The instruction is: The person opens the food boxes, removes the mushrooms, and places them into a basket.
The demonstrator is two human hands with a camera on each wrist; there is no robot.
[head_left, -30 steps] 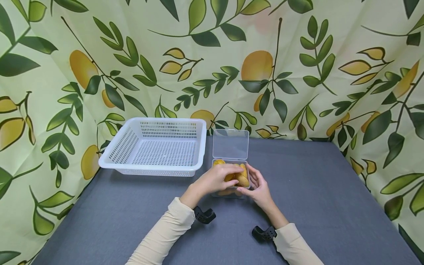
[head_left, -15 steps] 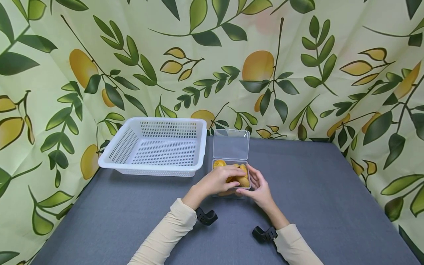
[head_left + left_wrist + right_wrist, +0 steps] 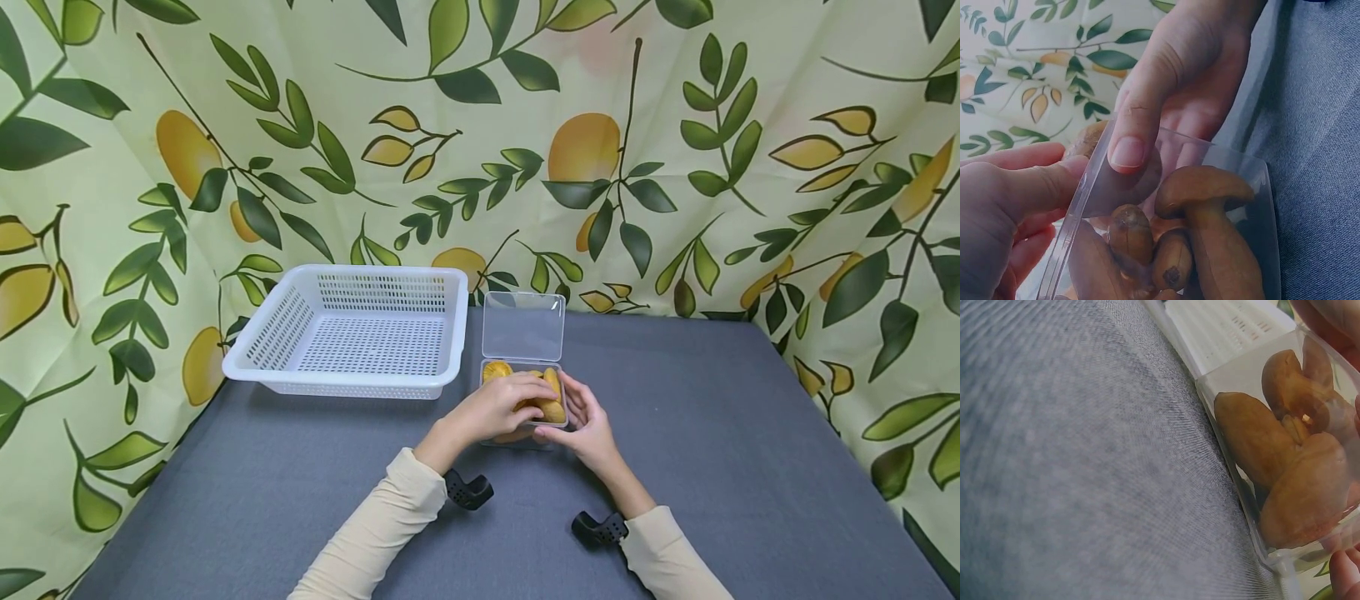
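A small clear plastic box (image 3: 1244,164) full of brown mushrooms (image 3: 1216,237) sits on the table, its hinged lid (image 3: 522,327) raised at the back. My right hand (image 3: 588,423) grips the box from the right, thumb on the near wall and fingers along the side. Over the box's top curves my left hand (image 3: 497,405). Thumb and fingers of that hand pinch a mushroom (image 3: 1087,139) at the rim, as the left wrist view shows; most of it is hidden. Through the wall, large mushrooms (image 3: 1304,494) show in the right wrist view.
A white slotted plastic basket (image 3: 345,387) stands to the left of the box, toward the back. Dark grey cloth (image 3: 690,417) covers the table. Behind it hangs a curtain (image 3: 480,125) printed with leaves and fruit. Each wrist wears a black camera mount (image 3: 468,490).
My left hand has shifted very slightly to the right over the box, showing more of the yellowish mushroom at the back left corner. My right hand and the box have stayed put.
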